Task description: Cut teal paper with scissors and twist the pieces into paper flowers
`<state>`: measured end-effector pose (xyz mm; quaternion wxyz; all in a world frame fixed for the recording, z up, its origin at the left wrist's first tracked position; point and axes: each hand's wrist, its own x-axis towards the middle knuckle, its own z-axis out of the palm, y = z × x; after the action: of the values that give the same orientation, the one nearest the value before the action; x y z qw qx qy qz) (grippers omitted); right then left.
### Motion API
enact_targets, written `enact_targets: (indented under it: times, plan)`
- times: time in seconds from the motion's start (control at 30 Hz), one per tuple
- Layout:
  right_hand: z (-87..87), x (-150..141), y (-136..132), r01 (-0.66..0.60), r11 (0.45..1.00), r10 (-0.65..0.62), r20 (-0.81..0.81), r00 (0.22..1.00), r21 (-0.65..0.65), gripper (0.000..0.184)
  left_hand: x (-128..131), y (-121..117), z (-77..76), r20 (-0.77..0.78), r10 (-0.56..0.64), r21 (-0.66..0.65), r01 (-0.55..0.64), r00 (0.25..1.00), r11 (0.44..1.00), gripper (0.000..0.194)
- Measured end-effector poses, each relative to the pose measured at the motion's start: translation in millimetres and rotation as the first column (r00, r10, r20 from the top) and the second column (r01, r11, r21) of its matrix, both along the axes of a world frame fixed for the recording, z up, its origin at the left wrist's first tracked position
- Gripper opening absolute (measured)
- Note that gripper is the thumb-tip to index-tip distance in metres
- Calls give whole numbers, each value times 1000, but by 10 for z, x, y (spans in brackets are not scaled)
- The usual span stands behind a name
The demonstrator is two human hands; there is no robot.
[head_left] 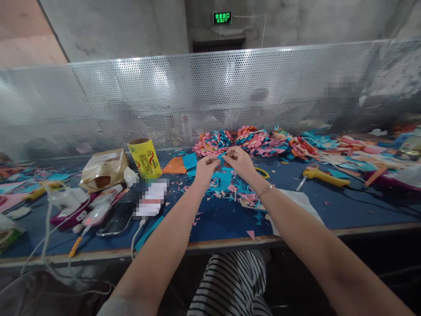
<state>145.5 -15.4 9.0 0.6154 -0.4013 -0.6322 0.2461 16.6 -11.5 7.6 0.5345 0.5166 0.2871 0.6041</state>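
Note:
Between my two hands, above the middle of the blue table, is a small blue piece (221,156), apparently paper or felt. My left hand (208,167) pinches it from the left, and my right hand (239,161) pinches it from the right, with the fingertips close together. Its exact shape is mostly hidden by my fingers. Below the hands lie blue cut pieces (221,180) and pink and blue scraps (245,198). Just behind are an orange sheet (175,165) and a blue sheet (190,161). Yellow scissor handles (263,173) show beside my right wrist.
Fringed pink and blue bundles (251,139) line the back, before a perforated metal screen (158,96). A yellow glue gun (325,176) lies right, near a white sheet (297,204). Left stand a yellow tape roll (144,159), a paper bag (104,169), phones (118,215) and cables.

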Motion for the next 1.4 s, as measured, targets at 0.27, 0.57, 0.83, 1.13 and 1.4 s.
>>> enact_targets:
  times: [0.27,0.57,0.83,1.13,1.4]
  plan:
    - [-6,-28,-35,17,990,-39,151,988,142,22,-11,13,1,41,50,-46,-48,998,998,19]
    - [26,-28,-76,93,976,-132,196,972,196,9,-13,-43,23,38,-20,52,18,999,998,31]
    - [61,-14,-129,102,931,-220,314,924,351,4,-12,-42,22,86,-49,47,45,995,998,31]
    - [7,8,-80,142,921,-259,298,919,363,5,-18,-31,18,92,-25,50,21,995,999,31]
    - [7,-25,-76,167,943,-233,214,949,287,6,-18,-4,10,81,-17,69,11,997,998,34]
